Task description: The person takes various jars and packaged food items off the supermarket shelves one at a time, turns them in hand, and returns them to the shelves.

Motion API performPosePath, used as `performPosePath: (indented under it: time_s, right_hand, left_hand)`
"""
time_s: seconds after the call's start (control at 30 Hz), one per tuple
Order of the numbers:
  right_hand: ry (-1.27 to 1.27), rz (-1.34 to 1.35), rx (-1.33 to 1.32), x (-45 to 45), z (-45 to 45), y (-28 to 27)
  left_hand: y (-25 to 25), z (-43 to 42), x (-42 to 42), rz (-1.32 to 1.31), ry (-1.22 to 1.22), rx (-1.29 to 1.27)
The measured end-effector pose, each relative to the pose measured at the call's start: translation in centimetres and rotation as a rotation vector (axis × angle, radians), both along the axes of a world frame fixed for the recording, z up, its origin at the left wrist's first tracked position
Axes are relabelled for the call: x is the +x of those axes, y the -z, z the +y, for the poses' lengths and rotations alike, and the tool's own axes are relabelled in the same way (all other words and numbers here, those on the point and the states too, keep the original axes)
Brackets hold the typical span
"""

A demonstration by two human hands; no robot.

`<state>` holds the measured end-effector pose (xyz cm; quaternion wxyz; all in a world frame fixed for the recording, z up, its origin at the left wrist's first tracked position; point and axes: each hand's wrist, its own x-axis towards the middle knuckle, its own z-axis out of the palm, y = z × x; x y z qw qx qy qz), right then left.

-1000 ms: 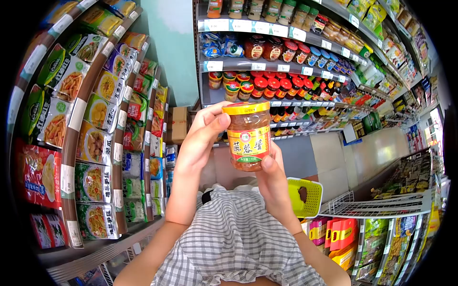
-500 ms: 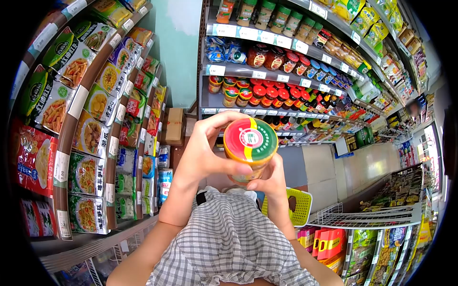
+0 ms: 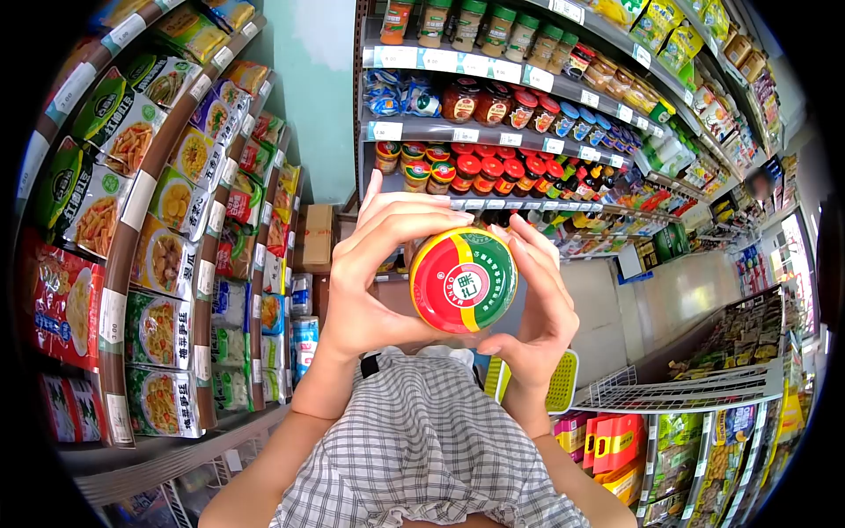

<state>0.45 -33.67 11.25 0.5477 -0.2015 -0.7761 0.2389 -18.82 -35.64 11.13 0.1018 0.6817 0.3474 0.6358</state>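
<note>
A jar [image 3: 466,282] with a red, yellow and green lid marked "MANGO" is between my two hands, its lid facing up toward me. My left hand [image 3: 374,273] curves around its left side, fingers over the far edge and thumb along the near edge. From the right, my right hand [image 3: 541,308] cups the jar, fingertips at the far right rim and thumb bent near the front. The jar's body is mostly hidden beneath the lid. Similar jars [image 3: 427,172] with the same lid colours stand on the shelf ahead.
Shelves of spice bottles [image 3: 466,26] and sauce jars [image 3: 493,101] rise in front. Bagged pickles [image 3: 158,326] line the left rack. A cardboard box [image 3: 315,238] sits on the floor, and a yellow-green basket [image 3: 563,383] is below my right hand. A wire rack [image 3: 687,400] stands right.
The jar has turned so its lid faces me more squarely, and moved slightly lower. My right hand has moved up from beneath to its right side; my left fingers have spread more.
</note>
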Motion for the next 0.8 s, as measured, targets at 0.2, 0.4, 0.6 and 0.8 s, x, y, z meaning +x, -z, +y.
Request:
performPosePath:
  time_s: [0.2, 0.4, 0.6, 0.8]
  right_hand:
    - [0.018, -0.005, 0.012, -0.1, 0.0, 0.1]
    - [0.041, -0.034, 0.059, 0.2, 0.7, -0.4]
    - [-0.382, -0.37, 0.123, 0.7, 3.6, -3.5]
    - [-0.666, -0.571, 0.078, -0.1, 4.7, -4.4]
  left_hand:
    - [0.3, 0.1, 0.0, 0.004, -0.004, 0.011]
    - [0.1, 0.5, -1.1, 0.023, 0.197, -0.071]
    - [2.1, 1.8, -1.3, -0.077, 0.743, -0.319]
    - [4.2, 2.3, -0.3, -0.193, 1.023, -0.388]
